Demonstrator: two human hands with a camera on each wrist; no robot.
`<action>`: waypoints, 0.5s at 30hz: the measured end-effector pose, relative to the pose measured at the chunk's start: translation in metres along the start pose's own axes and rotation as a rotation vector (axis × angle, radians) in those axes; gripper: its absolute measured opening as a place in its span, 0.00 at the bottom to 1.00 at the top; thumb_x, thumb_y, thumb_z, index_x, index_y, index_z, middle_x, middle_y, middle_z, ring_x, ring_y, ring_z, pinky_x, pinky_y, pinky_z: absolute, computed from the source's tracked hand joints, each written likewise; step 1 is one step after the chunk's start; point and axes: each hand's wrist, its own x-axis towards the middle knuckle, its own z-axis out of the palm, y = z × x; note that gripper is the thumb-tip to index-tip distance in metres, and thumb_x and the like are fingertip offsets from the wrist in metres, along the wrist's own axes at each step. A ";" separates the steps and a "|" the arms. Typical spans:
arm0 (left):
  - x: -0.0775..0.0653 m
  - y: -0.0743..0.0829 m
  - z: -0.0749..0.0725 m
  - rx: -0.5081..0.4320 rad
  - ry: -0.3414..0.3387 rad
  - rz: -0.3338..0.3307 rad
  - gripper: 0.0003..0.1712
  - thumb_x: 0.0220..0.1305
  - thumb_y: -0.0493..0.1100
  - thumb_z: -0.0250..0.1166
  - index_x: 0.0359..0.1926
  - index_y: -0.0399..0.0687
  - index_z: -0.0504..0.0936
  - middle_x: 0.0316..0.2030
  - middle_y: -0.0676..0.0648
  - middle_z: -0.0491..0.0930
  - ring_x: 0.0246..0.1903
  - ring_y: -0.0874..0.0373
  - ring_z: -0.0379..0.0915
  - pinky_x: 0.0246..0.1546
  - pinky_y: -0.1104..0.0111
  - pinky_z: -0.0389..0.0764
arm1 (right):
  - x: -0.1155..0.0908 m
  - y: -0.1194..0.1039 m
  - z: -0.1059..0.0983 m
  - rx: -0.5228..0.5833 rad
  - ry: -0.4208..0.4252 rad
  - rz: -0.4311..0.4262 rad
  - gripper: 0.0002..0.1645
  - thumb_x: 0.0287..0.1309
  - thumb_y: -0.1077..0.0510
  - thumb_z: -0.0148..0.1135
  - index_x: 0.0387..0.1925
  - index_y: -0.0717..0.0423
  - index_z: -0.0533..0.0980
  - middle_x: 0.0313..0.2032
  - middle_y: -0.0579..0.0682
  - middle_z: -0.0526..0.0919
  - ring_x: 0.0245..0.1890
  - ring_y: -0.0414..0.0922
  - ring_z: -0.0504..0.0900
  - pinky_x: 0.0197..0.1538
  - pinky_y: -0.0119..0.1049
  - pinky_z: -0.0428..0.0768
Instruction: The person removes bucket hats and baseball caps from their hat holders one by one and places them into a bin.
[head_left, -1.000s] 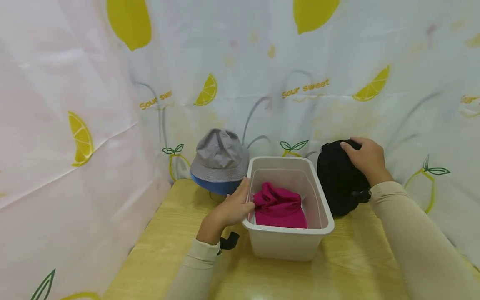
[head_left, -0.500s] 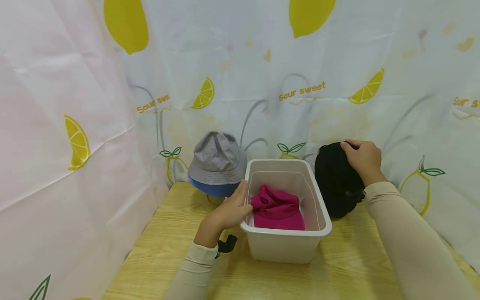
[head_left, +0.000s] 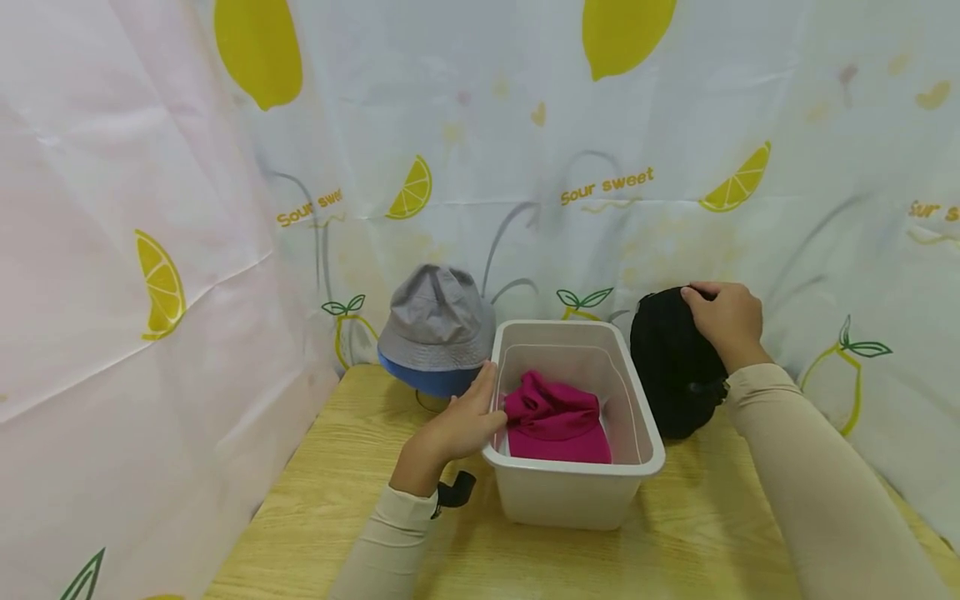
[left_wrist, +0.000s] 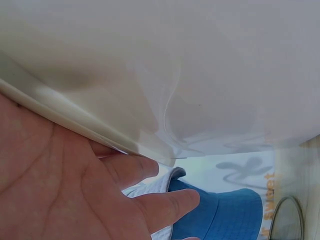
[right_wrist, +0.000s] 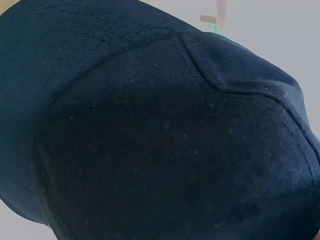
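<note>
A white plastic bin point(head_left: 558, 492) stands on the table with a magenta cap point(head_left: 558, 425) lying inside it. My left hand point(head_left: 453, 425) rests against the bin's left rim. In the left wrist view its fingers point(left_wrist: 170, 207) extend past the rim, loosely spread. Right of the bin is a black cap point(head_left: 671, 367), held upright with its brim low. My right hand point(head_left: 727, 321) grips its top, thumb on the near side; the other fingers are mostly hidden behind. The black cap point(right_wrist: 165, 140) nearly fills the right wrist view.
A grey bucket hat point(head_left: 435, 312) with a blue underside sits left of the bin on a wire stand point(head_left: 429, 402). The wooden table point(head_left: 322, 492) runs up to white curtains point(head_left: 450, 117) printed with lemons at the back and sides.
The view has shifted slightly. My right hand has shifted a little on the cap's top, with fewer fingers showing. The bin, magenta cap and left hand have hardly changed.
</note>
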 end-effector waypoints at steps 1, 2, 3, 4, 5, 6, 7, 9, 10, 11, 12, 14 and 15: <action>0.000 0.000 0.000 -0.001 0.000 0.001 0.51 0.68 0.49 0.48 0.83 0.43 0.34 0.84 0.43 0.30 0.83 0.48 0.26 0.75 0.33 0.33 | -0.001 0.001 0.000 -0.005 -0.018 -0.001 0.36 0.71 0.35 0.53 0.67 0.53 0.78 0.66 0.67 0.76 0.66 0.72 0.69 0.67 0.66 0.68; 0.000 0.000 0.001 -0.003 0.000 0.002 0.51 0.68 0.49 0.48 0.83 0.43 0.34 0.84 0.43 0.30 0.83 0.48 0.26 0.75 0.33 0.33 | -0.001 0.002 -0.001 -0.009 -0.034 -0.005 0.38 0.71 0.34 0.52 0.70 0.54 0.75 0.67 0.68 0.75 0.66 0.73 0.68 0.67 0.67 0.67; 0.000 0.000 0.001 -0.005 -0.001 0.002 0.51 0.68 0.49 0.48 0.83 0.43 0.34 0.84 0.43 0.30 0.83 0.49 0.26 0.75 0.32 0.33 | -0.003 0.004 -0.001 -0.014 -0.047 -0.009 0.41 0.71 0.32 0.51 0.72 0.55 0.73 0.69 0.69 0.72 0.67 0.74 0.67 0.68 0.68 0.65; 0.000 0.001 0.001 -0.005 -0.001 0.002 0.51 0.67 0.50 0.48 0.83 0.43 0.34 0.84 0.43 0.30 0.83 0.49 0.27 0.75 0.32 0.34 | -0.004 0.006 0.000 -0.018 -0.057 -0.014 0.44 0.70 0.31 0.50 0.74 0.56 0.70 0.70 0.70 0.71 0.67 0.75 0.66 0.68 0.68 0.65; 0.000 0.001 0.002 -0.008 0.000 0.005 0.51 0.67 0.50 0.48 0.83 0.42 0.34 0.84 0.43 0.30 0.83 0.49 0.27 0.75 0.32 0.34 | -0.006 0.008 0.000 -0.015 -0.063 -0.020 0.47 0.70 0.30 0.50 0.75 0.58 0.67 0.71 0.71 0.69 0.68 0.75 0.65 0.68 0.69 0.64; 0.000 0.001 0.002 -0.012 0.000 0.008 0.51 0.67 0.50 0.48 0.83 0.42 0.34 0.84 0.43 0.30 0.83 0.49 0.27 0.75 0.32 0.34 | -0.008 0.010 0.001 -0.011 -0.068 -0.025 0.49 0.69 0.29 0.50 0.77 0.59 0.64 0.72 0.72 0.67 0.68 0.75 0.64 0.69 0.69 0.63; 0.000 0.001 0.002 -0.014 0.003 0.013 0.51 0.66 0.50 0.48 0.83 0.42 0.34 0.84 0.42 0.31 0.83 0.49 0.27 0.74 0.31 0.34 | -0.010 0.012 0.002 0.000 -0.072 -0.030 0.51 0.69 0.28 0.51 0.78 0.59 0.62 0.72 0.72 0.66 0.69 0.75 0.64 0.69 0.70 0.62; 0.001 0.000 0.002 -0.022 0.008 0.021 0.51 0.66 0.49 0.48 0.83 0.43 0.34 0.84 0.42 0.31 0.83 0.48 0.28 0.74 0.31 0.34 | -0.013 0.015 0.005 0.016 -0.077 -0.042 0.55 0.67 0.27 0.52 0.79 0.60 0.58 0.74 0.71 0.63 0.71 0.74 0.62 0.70 0.70 0.61; 0.001 -0.001 0.001 -0.025 0.011 0.026 0.51 0.66 0.48 0.48 0.83 0.43 0.34 0.84 0.41 0.32 0.83 0.47 0.28 0.74 0.31 0.34 | -0.015 0.016 0.006 0.025 -0.079 -0.049 0.56 0.66 0.27 0.54 0.80 0.60 0.57 0.75 0.71 0.62 0.72 0.74 0.61 0.71 0.70 0.60; 0.001 -0.001 0.001 -0.028 0.013 0.031 0.51 0.66 0.48 0.49 0.83 0.43 0.34 0.84 0.41 0.32 0.83 0.47 0.28 0.74 0.31 0.34 | -0.016 0.018 0.008 0.034 -0.083 -0.054 0.57 0.66 0.27 0.54 0.80 0.60 0.55 0.76 0.71 0.60 0.72 0.73 0.60 0.71 0.70 0.59; 0.001 -0.001 0.001 -0.030 0.013 0.032 0.51 0.66 0.48 0.49 0.84 0.43 0.34 0.84 0.41 0.32 0.83 0.47 0.28 0.74 0.30 0.34 | -0.017 0.019 0.009 0.042 -0.085 -0.057 0.58 0.65 0.27 0.55 0.81 0.60 0.54 0.76 0.71 0.59 0.73 0.73 0.59 0.71 0.71 0.59; 0.001 -0.001 0.000 -0.036 0.010 0.032 0.51 0.67 0.48 0.49 0.84 0.44 0.34 0.84 0.41 0.31 0.83 0.46 0.28 0.74 0.30 0.33 | -0.019 0.021 0.010 0.059 -0.078 -0.067 0.60 0.65 0.27 0.57 0.81 0.61 0.51 0.77 0.71 0.57 0.74 0.73 0.57 0.72 0.71 0.58; 0.002 -0.001 0.000 -0.036 0.010 0.033 0.51 0.66 0.48 0.49 0.84 0.45 0.34 0.84 0.41 0.31 0.83 0.46 0.29 0.74 0.30 0.34 | -0.020 0.022 0.011 0.068 -0.069 -0.074 0.60 0.65 0.28 0.58 0.81 0.61 0.51 0.77 0.71 0.56 0.75 0.73 0.57 0.72 0.71 0.58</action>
